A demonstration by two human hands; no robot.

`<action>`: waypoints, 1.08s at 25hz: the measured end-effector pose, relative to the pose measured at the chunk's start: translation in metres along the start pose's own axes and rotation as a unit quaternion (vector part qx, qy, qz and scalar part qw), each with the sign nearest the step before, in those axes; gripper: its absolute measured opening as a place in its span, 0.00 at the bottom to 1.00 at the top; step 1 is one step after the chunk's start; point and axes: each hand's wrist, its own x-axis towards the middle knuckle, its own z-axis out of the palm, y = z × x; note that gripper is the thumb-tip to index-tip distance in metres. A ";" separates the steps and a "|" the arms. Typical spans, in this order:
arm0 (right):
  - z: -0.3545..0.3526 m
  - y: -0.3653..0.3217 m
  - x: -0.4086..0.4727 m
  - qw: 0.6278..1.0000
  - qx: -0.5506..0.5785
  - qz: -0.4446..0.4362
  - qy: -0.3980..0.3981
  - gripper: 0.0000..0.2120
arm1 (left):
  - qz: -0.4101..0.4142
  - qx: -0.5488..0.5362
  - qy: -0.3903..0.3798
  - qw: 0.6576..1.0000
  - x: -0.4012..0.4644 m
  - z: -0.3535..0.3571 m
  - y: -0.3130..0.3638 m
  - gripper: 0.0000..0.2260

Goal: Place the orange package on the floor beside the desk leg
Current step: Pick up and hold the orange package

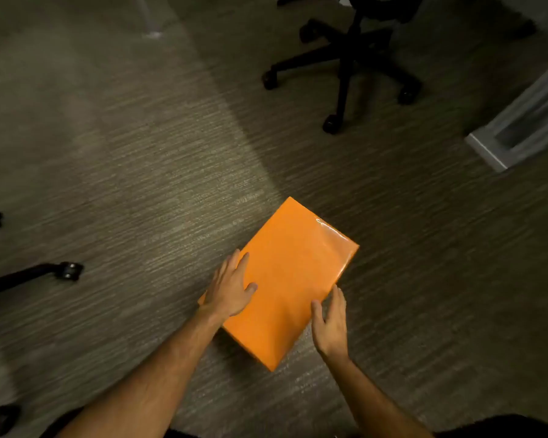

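We hold the orange package [285, 279] between flat open palms, left hand [230, 287] on its near-left edge, right hand [331, 324] at its right edge, its long axis pointing toward the white desk leg [519, 128] at upper right.

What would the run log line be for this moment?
package: flat on carpet | left hand: on left edge | right hand: open, at right edge | desk leg: apart, upper right
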 end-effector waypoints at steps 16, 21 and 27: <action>0.065 0.042 0.031 0.958 0.239 0.142 -0.077 0.51 | -0.150 -0.152 -0.054 0.975 0.060 0.041 -0.036 0.63; 0.000 -0.001 0.028 0.973 0.183 0.114 -0.080 0.53 | -0.137 -0.196 -0.026 0.971 0.036 -0.010 0.005 0.55; -0.193 -0.139 -0.018 0.992 0.089 0.068 -0.062 0.55 | -0.128 -0.266 0.011 0.955 -0.059 -0.135 0.143 0.58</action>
